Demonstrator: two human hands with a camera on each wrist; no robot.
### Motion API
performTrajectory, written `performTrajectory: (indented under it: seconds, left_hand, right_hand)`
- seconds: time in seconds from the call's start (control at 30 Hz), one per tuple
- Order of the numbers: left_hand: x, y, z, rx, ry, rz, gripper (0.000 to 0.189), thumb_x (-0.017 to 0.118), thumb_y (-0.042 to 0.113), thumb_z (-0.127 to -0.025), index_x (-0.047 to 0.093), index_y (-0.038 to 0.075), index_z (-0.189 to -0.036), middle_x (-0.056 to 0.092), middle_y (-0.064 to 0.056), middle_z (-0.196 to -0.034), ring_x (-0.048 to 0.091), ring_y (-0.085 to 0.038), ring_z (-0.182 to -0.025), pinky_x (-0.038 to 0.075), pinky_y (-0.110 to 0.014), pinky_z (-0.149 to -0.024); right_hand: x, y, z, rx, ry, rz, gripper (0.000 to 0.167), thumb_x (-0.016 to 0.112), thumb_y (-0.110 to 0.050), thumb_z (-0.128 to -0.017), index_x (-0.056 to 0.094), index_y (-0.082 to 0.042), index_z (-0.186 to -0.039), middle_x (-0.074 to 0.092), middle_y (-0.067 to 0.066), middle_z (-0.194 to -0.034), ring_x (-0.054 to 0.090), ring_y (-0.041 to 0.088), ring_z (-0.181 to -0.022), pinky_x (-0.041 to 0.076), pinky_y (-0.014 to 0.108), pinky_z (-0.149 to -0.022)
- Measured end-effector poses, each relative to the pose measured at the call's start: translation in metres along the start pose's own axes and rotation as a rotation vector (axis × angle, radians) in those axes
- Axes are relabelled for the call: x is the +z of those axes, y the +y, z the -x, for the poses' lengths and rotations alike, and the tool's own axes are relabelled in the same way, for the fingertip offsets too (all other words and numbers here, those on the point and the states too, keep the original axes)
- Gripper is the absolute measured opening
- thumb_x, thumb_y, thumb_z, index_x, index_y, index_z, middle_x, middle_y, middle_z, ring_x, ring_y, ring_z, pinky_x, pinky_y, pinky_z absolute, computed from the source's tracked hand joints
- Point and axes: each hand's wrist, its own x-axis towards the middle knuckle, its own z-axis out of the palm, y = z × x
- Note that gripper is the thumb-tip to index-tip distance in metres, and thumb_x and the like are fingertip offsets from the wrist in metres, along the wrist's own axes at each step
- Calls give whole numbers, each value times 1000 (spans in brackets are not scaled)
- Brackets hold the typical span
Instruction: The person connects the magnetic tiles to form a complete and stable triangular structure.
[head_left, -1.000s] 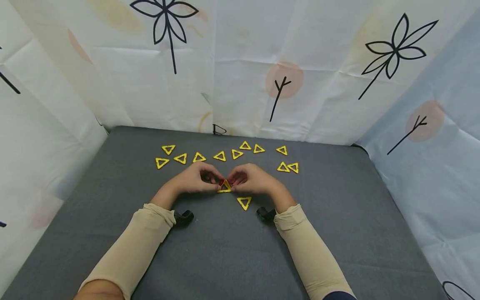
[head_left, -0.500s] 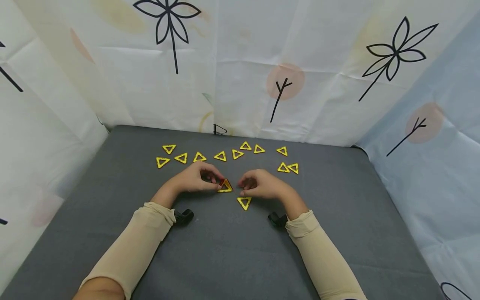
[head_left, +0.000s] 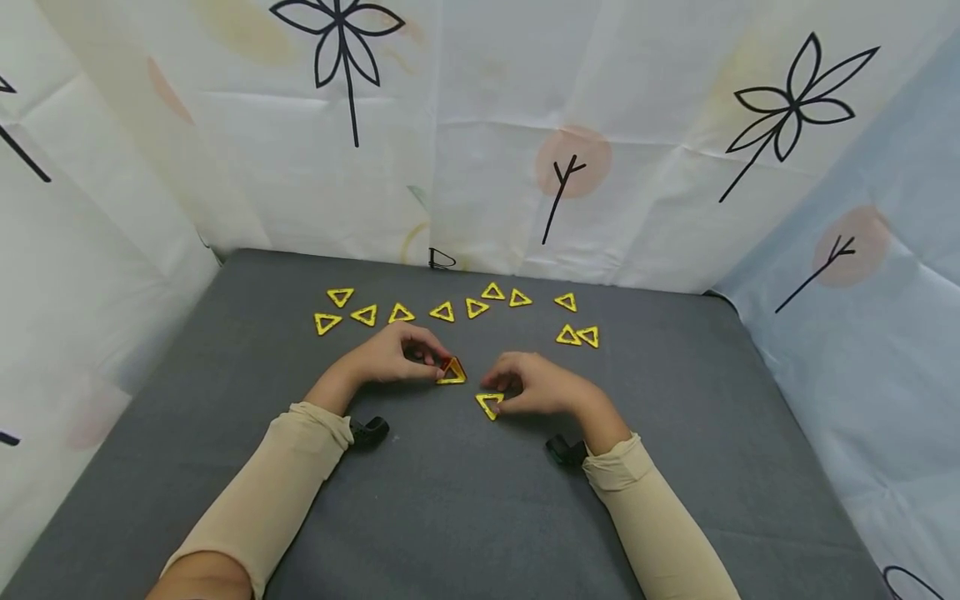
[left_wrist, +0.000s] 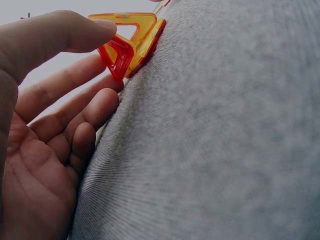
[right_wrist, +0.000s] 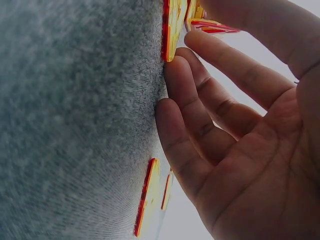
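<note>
In the head view, my left hand holds a small upright group of triangular magnetic tiles at the middle of the table. The left wrist view shows thumb and fingers pinching these joined tiles, yellow and red, leaning together on the cloth. My right hand is just to the right, its fingers loosely bent. Its thumb is at the right edge of a loose yellow triangular tile lying flat. From the right wrist, the palm faces the camera, with a tile by the fingertips.
Several yellow triangular tiles, such as one at the left, lie flat in a loose row across the back. Two touching tiles, including this one, lie at the right. A printed curtain borders the grey table.
My right hand has let go of the joined tiles and moved right and nearer, down to the loose tile. The left hand stays on the joined tiles.
</note>
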Motion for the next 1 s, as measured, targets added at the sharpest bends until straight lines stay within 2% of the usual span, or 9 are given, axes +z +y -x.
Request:
performTrajectory:
  seconds: [0.4,0.73,1.0]
  left_hand:
    - [-1,1,-1,-30,2,-9,24,87,11,-89,82,13,-112,78,-7,-103,72,-21,-88,59,-31,-81]
    - [0,1,-3,-27,-8,-13,23,87,11,-89,82,12,-111,78,-7,-103,71,-21,-88,58,-30,-80]
    - [0,0,-2,-23,-2,-4,24,87,12,-89,82,12,-112,77,-7,-101,71,-21,-88,58,-31,-82]
  right_hand:
    - [0,-4,0,17,-23,57,33,85,-12,-90,78,-9,-121,70,5,-115,68,15,-101,57,34,-91]
    - [1,-2,3,58,-33,27,34,86,-12,-89,78,-10,-122,69,3,-116,67,10,-100,57,31,-90]
    - [3,-4,1,68,-26,19,33,87,-11,-88,77,-12,-119,69,3,-114,66,13,-99,57,32,-90]
